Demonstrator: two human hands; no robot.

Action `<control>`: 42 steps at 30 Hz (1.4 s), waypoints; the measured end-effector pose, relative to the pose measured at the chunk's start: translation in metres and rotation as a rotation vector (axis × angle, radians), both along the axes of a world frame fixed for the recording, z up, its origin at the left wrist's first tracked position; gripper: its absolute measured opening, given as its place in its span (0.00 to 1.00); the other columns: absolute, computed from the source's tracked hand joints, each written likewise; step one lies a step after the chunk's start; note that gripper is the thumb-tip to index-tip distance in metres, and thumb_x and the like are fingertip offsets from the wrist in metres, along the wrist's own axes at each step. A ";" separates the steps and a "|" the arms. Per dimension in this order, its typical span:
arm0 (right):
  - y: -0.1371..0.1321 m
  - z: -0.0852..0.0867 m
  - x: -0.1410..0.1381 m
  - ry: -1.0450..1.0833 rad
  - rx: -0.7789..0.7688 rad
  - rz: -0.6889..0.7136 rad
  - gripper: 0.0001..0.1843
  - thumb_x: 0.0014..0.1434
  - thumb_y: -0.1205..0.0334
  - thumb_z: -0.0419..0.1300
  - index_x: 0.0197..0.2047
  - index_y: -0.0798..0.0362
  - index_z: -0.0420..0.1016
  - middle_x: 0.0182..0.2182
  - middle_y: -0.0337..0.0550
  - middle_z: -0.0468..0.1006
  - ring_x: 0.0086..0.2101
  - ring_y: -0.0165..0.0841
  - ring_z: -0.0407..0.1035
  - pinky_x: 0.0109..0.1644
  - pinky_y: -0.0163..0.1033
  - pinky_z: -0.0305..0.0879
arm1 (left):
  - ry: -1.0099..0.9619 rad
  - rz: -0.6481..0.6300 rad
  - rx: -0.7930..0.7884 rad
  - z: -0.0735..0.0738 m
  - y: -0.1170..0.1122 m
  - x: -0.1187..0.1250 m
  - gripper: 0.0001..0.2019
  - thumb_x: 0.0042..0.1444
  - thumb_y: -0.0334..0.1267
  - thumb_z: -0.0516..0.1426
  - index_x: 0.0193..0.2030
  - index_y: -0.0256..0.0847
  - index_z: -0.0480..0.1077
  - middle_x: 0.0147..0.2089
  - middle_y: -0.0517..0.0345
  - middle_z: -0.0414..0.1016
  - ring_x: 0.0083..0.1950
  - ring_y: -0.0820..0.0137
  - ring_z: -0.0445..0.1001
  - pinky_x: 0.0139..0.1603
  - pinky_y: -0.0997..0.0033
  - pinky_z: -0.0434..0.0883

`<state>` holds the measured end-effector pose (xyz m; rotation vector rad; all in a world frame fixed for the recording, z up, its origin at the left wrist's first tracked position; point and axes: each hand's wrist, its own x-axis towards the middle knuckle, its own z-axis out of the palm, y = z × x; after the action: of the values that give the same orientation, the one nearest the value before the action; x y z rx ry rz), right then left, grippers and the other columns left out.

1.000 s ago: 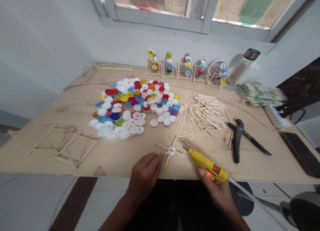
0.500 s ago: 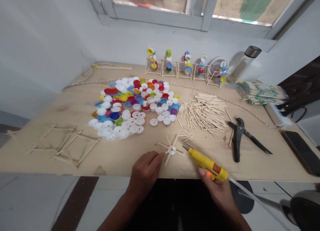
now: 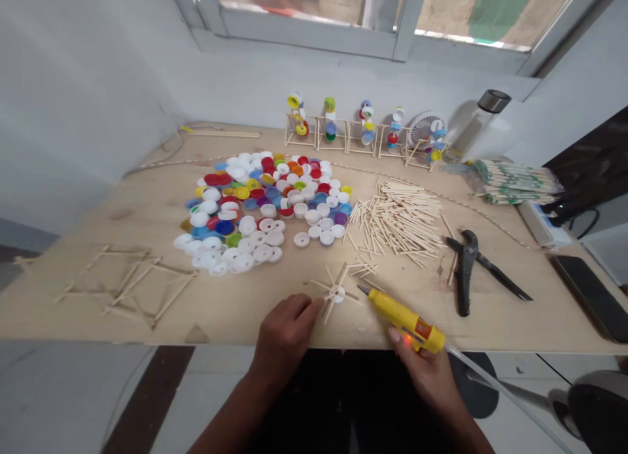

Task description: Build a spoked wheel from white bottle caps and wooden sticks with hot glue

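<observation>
My left hand (image 3: 285, 333) rests at the table's front edge, fingers curled, its fingertips touching a stick of a small wheel of wooden sticks round a white cap (image 3: 336, 292). My right hand (image 3: 426, 370) grips a yellow glue gun (image 3: 405, 320) from below. The gun's nozzle points left toward the stick wheel and stops a little short of it. A translucent glue stick juts from the back of the gun.
A heap of coloured bottle caps (image 3: 265, 205) lies mid-table, a pile of wooden sticks (image 3: 400, 222) to its right, black pliers (image 3: 466, 267) beyond. Stick frames (image 3: 130, 280) lie at left. Finished cap-and-stick models (image 3: 363, 130), a bottle (image 3: 473, 123), and a phone (image 3: 591, 297) line the back and right.
Almost nothing differs. The view has shifted slightly; both hands, the glue gun and the stick wheel keep their places.
</observation>
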<state>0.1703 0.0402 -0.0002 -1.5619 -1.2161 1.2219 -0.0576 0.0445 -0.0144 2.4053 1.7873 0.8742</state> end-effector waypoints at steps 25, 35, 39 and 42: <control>-0.001 -0.002 0.000 0.046 0.007 0.004 0.22 0.52 0.46 0.64 0.40 0.57 0.79 0.36 0.51 0.82 0.38 0.45 0.76 0.44 0.45 0.73 | -0.008 0.127 0.032 0.004 -0.018 0.014 0.08 0.61 0.36 0.50 0.33 0.41 0.68 0.31 0.56 0.73 0.33 0.69 0.73 0.36 0.70 0.70; 0.000 0.003 -0.001 0.082 0.021 -0.004 0.23 0.50 0.45 0.65 0.40 0.56 0.79 0.35 0.51 0.82 0.38 0.44 0.76 0.45 0.46 0.72 | 0.059 0.206 0.027 -0.002 -0.003 0.008 0.10 0.61 0.38 0.50 0.31 0.41 0.68 0.28 0.58 0.71 0.31 0.69 0.71 0.34 0.69 0.67; 0.000 0.001 -0.001 0.076 0.016 -0.037 0.20 0.49 0.45 0.65 0.34 0.55 0.79 0.27 0.46 0.80 0.31 0.41 0.75 0.39 0.43 0.73 | 0.060 0.241 0.064 -0.003 0.004 0.001 0.11 0.61 0.38 0.49 0.30 0.42 0.68 0.28 0.58 0.72 0.30 0.69 0.71 0.33 0.70 0.65; -0.001 0.000 -0.002 0.087 0.001 -0.074 0.19 0.48 0.44 0.65 0.28 0.54 0.78 0.22 0.42 0.77 0.25 0.37 0.72 0.35 0.41 0.72 | 0.062 0.247 0.087 -0.007 0.005 -0.004 0.11 0.61 0.39 0.50 0.30 0.42 0.69 0.27 0.59 0.72 0.29 0.70 0.71 0.33 0.71 0.65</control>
<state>0.1681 0.0396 -0.0001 -1.5239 -1.0940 1.2283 -0.0615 0.0495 -0.0209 2.3181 2.1484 0.9246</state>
